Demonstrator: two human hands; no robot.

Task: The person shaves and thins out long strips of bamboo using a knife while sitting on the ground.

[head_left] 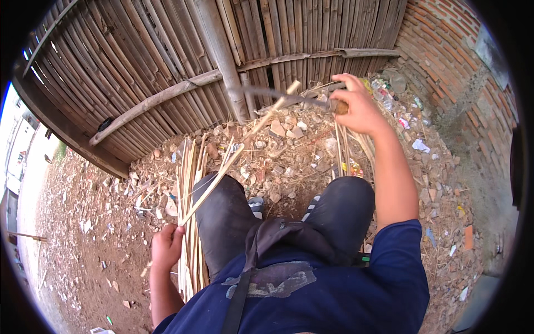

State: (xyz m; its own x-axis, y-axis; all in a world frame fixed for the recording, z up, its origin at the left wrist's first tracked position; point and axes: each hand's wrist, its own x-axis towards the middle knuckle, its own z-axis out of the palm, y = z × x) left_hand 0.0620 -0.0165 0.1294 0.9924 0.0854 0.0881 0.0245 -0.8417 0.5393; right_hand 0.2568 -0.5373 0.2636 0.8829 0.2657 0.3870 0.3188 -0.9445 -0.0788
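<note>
Gripping a strip [236, 155] slanting forward-right are left fingers [177, 234]; right fingers [350, 83] clasp a knife [316, 102].

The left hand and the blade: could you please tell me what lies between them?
In the head view, a long pale strip runs from the left hand up toward the blurred blade.
</note>
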